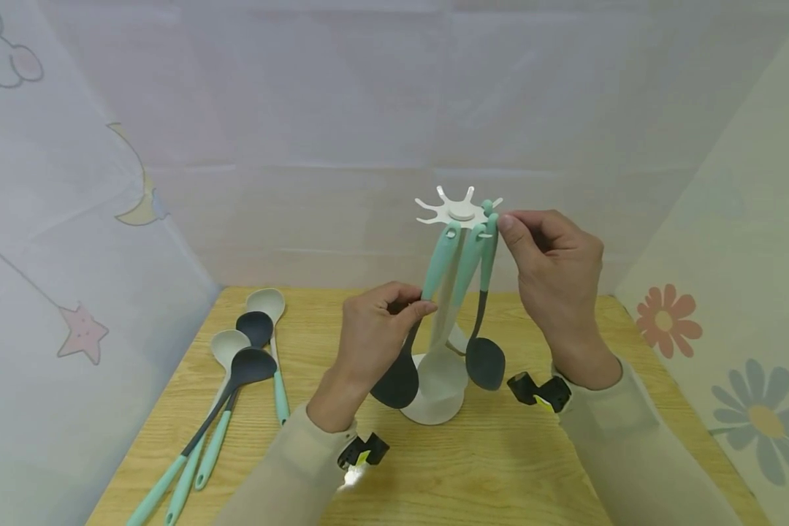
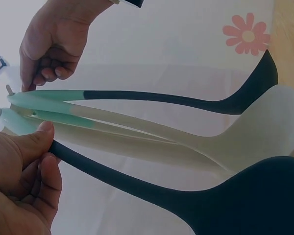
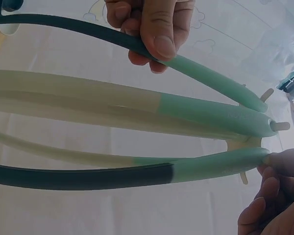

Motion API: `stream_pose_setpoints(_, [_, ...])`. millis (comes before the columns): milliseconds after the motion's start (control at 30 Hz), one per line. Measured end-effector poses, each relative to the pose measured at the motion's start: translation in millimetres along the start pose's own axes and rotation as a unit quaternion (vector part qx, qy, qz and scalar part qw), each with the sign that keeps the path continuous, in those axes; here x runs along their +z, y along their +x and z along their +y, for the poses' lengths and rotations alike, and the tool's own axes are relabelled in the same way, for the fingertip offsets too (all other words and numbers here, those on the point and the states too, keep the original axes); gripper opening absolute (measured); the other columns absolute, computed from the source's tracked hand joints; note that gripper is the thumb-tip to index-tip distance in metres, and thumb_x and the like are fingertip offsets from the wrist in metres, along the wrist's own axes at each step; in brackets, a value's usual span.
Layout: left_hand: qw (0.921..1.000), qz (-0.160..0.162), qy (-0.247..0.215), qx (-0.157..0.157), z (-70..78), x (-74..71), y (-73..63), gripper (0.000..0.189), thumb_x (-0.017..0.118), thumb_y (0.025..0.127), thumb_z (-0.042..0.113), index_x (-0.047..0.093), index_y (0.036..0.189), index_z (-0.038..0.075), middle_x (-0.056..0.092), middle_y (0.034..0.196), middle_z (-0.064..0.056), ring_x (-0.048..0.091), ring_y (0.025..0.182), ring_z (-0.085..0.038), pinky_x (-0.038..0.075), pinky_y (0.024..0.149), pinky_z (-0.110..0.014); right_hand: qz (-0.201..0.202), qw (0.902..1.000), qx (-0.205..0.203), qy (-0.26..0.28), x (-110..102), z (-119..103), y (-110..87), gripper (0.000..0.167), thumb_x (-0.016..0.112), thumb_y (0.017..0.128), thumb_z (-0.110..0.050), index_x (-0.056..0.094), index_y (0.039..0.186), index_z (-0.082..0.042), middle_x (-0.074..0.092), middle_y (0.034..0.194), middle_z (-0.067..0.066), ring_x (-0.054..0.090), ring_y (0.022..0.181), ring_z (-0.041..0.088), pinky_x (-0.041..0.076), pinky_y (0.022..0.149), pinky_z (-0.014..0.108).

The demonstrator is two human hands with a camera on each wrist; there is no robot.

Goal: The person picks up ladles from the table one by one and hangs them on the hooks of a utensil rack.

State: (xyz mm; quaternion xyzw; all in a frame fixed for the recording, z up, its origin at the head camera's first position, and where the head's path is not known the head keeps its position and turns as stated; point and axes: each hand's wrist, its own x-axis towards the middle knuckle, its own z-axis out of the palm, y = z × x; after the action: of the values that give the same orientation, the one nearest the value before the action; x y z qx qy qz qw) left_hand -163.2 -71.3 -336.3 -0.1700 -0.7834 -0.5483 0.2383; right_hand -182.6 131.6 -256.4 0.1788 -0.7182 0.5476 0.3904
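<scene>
A white rack (image 1: 434, 413) with a ring of hooks stands upright, several mint-handled utensils hanging from it. My left hand (image 1: 378, 329) pinches the left dark spatula (image 1: 397, 381) where its dark neck meets the mint handle; the handle's hole is around a hook. With thumb and fingers, my right hand (image 1: 559, 270) pinches the handle top of the right dark spatula (image 1: 485, 363), close to the hook ring. Between them hangs a cream spatula (image 1: 443, 371). Behind the post another cream-headed utensil (image 1: 458, 340) is partly hidden.
Left of the rack, a dark ladle (image 1: 253, 365), a second dark ladle (image 1: 255, 329), a cream ladle (image 1: 266, 302) and another cream utensil (image 1: 229, 346) lie overlapping on the wooden table (image 1: 500, 467). Patterned cloth walls (image 1: 342, 146) close in the back and sides.
</scene>
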Motion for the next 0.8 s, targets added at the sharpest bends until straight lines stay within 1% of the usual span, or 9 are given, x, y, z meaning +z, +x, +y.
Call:
stream_pose_setpoints(100, [0.999,0.013,0.024,0.036,-3.0,0.1,2.4,0.013,0.088,0.086,0.017,0.083,0.093,0.008,0.08,0.082,-0.003,0.07,0.067,-0.01,0.055,0.062,-0.022,-0.002,1.0,0.001,0.007,-0.8,0.3,0.8,0.013,0.076,0.098,-0.006,0.08,0.097,0.006,0.072,0.082,-0.023,0.057,0.064,0.003,0.045,0.063,0.017])
stream_pose_setpoints(200, [0.9956,0.026,0.054,0.072,-5.0,0.0,5.2,0.012,0.089,0.085,0.015,0.083,0.093,0.007,0.079,0.082,-0.003,0.07,0.066,-0.011,0.055,0.062,-0.022,-0.003,0.9999,0.0,0.012,-1.3,0.5,1.4,0.012,0.076,0.097,-0.005,0.08,0.096,0.006,0.072,0.082,-0.022,0.056,0.063,0.003,0.045,0.062,0.017])
stream_pose_setpoints(267, [0.9951,0.024,0.055,0.079,-5.4,0.6,6.6,0.012,0.089,0.085,0.015,0.082,0.091,0.007,0.079,0.082,-0.003,0.07,0.066,-0.011,0.055,0.063,-0.022,-0.004,0.9999,-0.002,0.013,-1.5,0.7,1.6,0.012,0.076,0.097,-0.005,0.08,0.096,0.006,0.072,0.082,-0.022,0.056,0.063,0.004,0.045,0.062,0.017])
stream_pose_setpoints(333, [0.9957,0.015,0.051,0.076,-4.9,1.8,6.7,0.012,0.089,0.084,0.015,0.082,0.089,0.007,0.079,0.08,-0.003,0.068,0.065,-0.011,0.054,0.062,-0.021,-0.006,0.9999,-0.002,0.014,-1.7,0.8,1.5,0.012,0.076,0.097,-0.005,0.08,0.096,0.006,0.072,0.081,-0.022,0.055,0.063,0.004,0.045,0.063,0.017])
stream_pose_setpoints(533, [0.9982,-0.008,0.028,0.052,-1.2,6.0,1.8,0.012,0.089,0.085,0.016,0.08,0.086,0.008,0.079,0.078,-0.002,0.071,0.066,-0.009,0.055,0.062,-0.022,-0.007,0.9998,-0.007,0.016,-1.4,0.4,0.5,0.011,0.075,0.097,-0.003,0.08,0.096,0.007,0.071,0.081,-0.022,0.055,0.063,0.003,0.046,0.063,0.016])
stream_pose_setpoints(667, [0.9987,-0.012,0.029,0.039,0.4,7.7,-0.1,0.013,0.087,0.086,0.017,0.08,0.091,0.008,0.079,0.081,-0.003,0.069,0.066,-0.008,0.053,0.059,-0.021,-0.005,0.9998,-0.009,0.016,-1.3,0.4,0.4,0.01,0.076,0.097,-0.003,0.08,0.096,0.006,0.071,0.081,-0.022,0.055,0.063,0.003,0.045,0.063,0.016])
stream_pose_setpoints(733, [0.9986,-0.013,0.037,0.035,1.4,7.4,0.2,0.014,0.087,0.087,0.018,0.081,0.095,0.008,0.079,0.084,-0.003,0.07,0.067,-0.009,0.053,0.059,-0.021,-0.005,0.9999,-0.01,0.013,-1.4,0.5,0.3,0.01,0.076,0.097,-0.003,0.081,0.097,0.006,0.071,0.081,-0.023,0.055,0.063,0.003,0.045,0.063,0.016])
stream_pose_setpoints(800, [0.9982,-0.014,0.048,0.034,2.6,6.8,1.1,0.018,0.087,0.087,0.019,0.081,0.1,0.008,0.08,0.088,-0.003,0.073,0.069,-0.011,0.055,0.061,-0.021,-0.004,0.9999,-0.011,0.011,-1.7,0.2,0.4,0.01,0.076,0.097,-0.004,0.081,0.097,0.005,0.071,0.081,-0.022,0.055,0.063,0.003,0.045,0.063,0.016])
